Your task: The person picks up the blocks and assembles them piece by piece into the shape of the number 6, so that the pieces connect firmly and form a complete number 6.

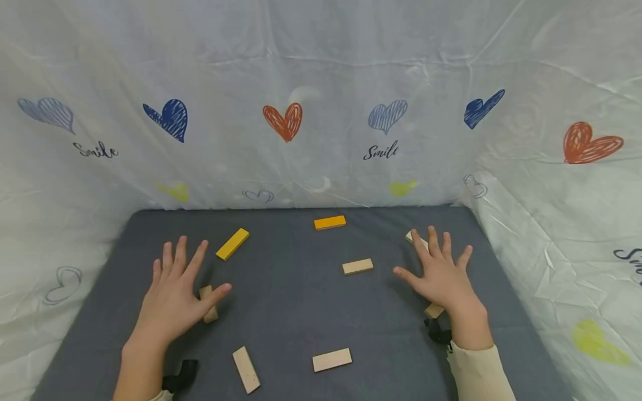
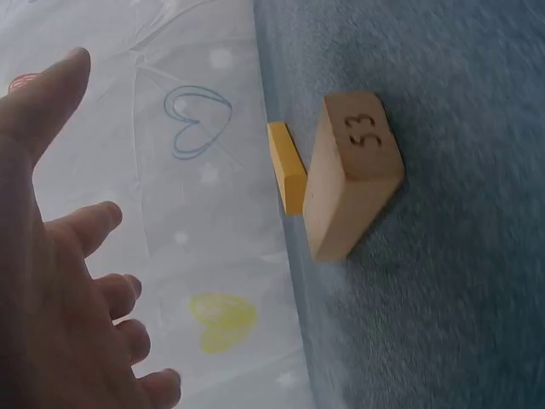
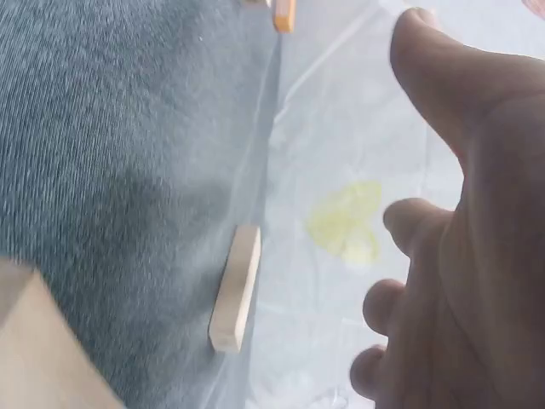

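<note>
My left hand (image 1: 173,301) hovers over the left side of the grey table with fingers spread, holding nothing. Beneath it lies a plain wooden block (image 1: 209,314), partly hidden by the thumb; in the left wrist view this block (image 2: 349,179) bears the number 53. A yellow block (image 1: 233,244) lies just beyond the left fingertips. On the other side my right hand (image 1: 443,278) is spread above the table, also holding nothing. One wooden block (image 1: 409,236) is partly covered by its fingers, and another wooden block (image 1: 434,310) peeks out beside the wrist.
An orange-yellow block (image 1: 330,223) lies near the far edge of the grey table (image 1: 286,301). Pale wooden blocks lie at the centre right (image 1: 358,267), the near middle (image 1: 332,360) and the near left (image 1: 246,370). A white curtain (image 1: 331,67) with printed hearts hangs behind.
</note>
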`<state>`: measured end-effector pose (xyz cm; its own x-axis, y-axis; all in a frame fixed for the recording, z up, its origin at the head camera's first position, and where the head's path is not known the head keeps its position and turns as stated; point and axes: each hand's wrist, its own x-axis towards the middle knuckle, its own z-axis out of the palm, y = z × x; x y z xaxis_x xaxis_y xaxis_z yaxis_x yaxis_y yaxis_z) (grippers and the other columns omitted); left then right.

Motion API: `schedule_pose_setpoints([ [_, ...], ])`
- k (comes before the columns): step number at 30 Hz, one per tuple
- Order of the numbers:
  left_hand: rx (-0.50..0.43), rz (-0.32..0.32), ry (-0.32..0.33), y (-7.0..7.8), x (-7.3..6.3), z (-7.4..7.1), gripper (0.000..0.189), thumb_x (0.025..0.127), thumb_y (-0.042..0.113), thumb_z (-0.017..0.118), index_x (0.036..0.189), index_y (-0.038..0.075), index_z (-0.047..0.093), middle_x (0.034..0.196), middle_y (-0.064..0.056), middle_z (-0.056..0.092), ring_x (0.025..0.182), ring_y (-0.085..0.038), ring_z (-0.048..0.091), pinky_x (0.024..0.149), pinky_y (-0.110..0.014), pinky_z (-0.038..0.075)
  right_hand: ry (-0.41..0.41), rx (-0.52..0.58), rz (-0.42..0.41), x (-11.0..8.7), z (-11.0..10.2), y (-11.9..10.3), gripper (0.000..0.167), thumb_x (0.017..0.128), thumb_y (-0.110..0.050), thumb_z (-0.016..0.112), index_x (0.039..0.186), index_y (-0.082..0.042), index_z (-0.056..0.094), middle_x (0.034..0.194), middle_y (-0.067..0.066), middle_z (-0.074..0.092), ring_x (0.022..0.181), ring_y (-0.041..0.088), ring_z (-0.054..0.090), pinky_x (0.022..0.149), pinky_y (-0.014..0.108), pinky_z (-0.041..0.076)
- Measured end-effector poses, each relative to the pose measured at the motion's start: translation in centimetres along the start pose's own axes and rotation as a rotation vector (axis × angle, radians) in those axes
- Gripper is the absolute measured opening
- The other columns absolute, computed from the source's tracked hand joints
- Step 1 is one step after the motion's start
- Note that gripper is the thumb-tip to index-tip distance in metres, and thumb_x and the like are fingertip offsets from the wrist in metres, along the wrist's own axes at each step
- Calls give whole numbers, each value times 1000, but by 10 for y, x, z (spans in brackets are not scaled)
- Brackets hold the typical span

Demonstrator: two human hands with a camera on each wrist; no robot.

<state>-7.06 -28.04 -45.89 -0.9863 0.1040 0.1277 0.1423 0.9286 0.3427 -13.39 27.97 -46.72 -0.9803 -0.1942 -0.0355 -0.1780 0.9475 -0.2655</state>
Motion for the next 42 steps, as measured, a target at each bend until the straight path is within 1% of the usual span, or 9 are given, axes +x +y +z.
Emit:
schedule_pose_setpoints([
  [4,-25,-29,-36,-5,-4,-3,104,100,66,71,176,14,22,180,-26,6,166,-50,-1,127,-75,10,-35,35,-51,9,4,-11,109,99,-79,60,177,-15,19,180,26,-2,162,58,-9,115,88,-11],
  [8,-34,-101,-113,-7,-10,-5,97,102,68,67,171,6,36,170,-32,36,152,-57,38,105,-81,42,-55,78,-123,21,6,-26,103,100,-73,65,175,-12,29,179,28,11,164,56,4,121,84,0],
  [11,-48,-138,-148,-8,-15,-4,90,103,70,63,165,5,47,162,-30,49,136,-57,56,91,-78,51,-49,141,-215,31,7,-39,89,103,-61,70,169,-8,42,175,26,30,162,50,24,126,78,8],
  [13,-66,-144,-142,-9,-17,-2,83,104,66,65,158,5,55,155,-28,57,129,-55,62,91,-74,53,-35,182,-289,38,8,-48,78,105,-51,73,163,-4,51,168,24,44,158,45,37,128,74,14],
  [18,-119,-138,-141,-17,-21,2,66,102,52,76,146,5,65,147,-24,64,131,-51,61,97,-73,51,0,267,-427,52,15,-72,62,108,-43,72,152,0,63,155,17,61,147,38,54,129,63,27],
  [22,-177,-127,-174,-25,-26,6,78,96,54,83,151,4,59,151,-26,59,137,-53,55,103,-74,47,22,296,-488,63,22,-92,54,108,-39,73,147,-2,68,145,12,69,138,33,63,125,56,39],
  [27,-211,-120,-186,-35,-33,12,95,88,57,90,155,1,53,154,-29,54,141,-55,50,107,-74,45,44,261,-573,73,29,-117,45,107,-35,74,140,-4,73,134,8,74,123,27,70,111,50,53],
  [34,-246,-43,-126,-46,-37,20,73,83,42,99,141,10,67,149,-19,60,139,-49,55,108,-72,46,0,222,-632,80,36,-141,44,108,-36,73,139,-5,74,135,7,74,125,27,69,109,48,55],
  [42,-266,36,-37,-60,-43,33,60,81,35,101,131,14,75,144,-14,66,133,-47,59,106,-72,45,-44,204,-611,89,48,-157,47,108,-37,73,143,-6,71,145,8,69,136,28,64,115,48,52],
])
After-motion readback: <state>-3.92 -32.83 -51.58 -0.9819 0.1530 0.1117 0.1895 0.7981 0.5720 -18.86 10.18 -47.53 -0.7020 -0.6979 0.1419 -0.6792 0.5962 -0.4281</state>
